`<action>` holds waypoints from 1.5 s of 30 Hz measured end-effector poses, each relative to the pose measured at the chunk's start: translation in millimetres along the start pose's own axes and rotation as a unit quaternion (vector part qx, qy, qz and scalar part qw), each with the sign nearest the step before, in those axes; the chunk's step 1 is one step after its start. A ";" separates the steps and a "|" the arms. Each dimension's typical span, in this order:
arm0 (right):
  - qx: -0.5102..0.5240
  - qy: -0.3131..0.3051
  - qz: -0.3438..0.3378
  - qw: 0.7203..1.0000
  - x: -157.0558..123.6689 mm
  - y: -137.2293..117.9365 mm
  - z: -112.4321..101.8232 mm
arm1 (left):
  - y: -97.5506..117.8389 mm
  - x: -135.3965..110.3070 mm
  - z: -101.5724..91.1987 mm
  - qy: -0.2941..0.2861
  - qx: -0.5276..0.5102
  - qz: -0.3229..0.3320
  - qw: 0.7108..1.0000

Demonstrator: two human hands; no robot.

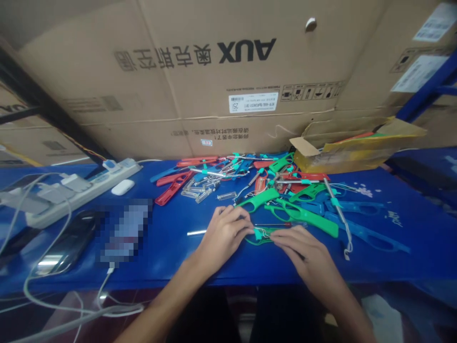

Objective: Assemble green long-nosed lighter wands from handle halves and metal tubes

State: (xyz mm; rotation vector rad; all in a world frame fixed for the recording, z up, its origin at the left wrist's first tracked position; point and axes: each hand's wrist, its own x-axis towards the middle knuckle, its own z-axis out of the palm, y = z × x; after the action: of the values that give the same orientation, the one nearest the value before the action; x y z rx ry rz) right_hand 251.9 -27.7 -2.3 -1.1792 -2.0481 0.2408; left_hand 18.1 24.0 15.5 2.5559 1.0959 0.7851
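My left hand [226, 233] has its fingers closed around a thin metal rod [195, 233], which sticks out to the left. At the rod's other end, teal tape [257, 234] and short white wires show over a green plastic handle shell [257, 242]. My right hand [307, 250] closes its fingertips at the shell's right end, where the wires run in; whether it pinches the wires as well is hidden. A screwdriver with a red handle [287, 224] lies just beyond the fingers. Several green shells [310, 217] rest close behind.
A pile of red and blue handle shells [174, 187], wired rods and clear plastic parts [200, 190] covers the back middle. An open yellow-taped carton [342, 157] stands back right. At left are a power strip [89, 190], black phone [67, 243], pixelated device [126, 233] and cables.
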 end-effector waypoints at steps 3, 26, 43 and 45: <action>-0.012 -0.005 -0.008 1.000 0.2 1.2 0.4 | 1.4 -0.1 0.2 0.006 0.022 0.015 1.000; 0.000 -0.002 0.020 1.000 -0.7 1.1 3.1 | 3.8 3.7 -5.2 -0.009 0.093 0.046 0.995; 0.009 0.005 0.007 1.000 3.5 -2.2 0.5 | -6.1 20.3 -11.3 -0.044 0.038 0.099 0.993; 0.009 0.010 0.003 1.000 4.2 -3.1 -0.1 | -4.9 18.9 -11.0 -0.037 0.043 0.102 0.993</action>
State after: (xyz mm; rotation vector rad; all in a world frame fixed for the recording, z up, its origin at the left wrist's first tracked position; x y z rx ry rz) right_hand 248.7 -26.1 1.4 -1.1736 -2.0222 0.2487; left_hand 19.8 41.3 29.6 2.7787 0.8737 0.6952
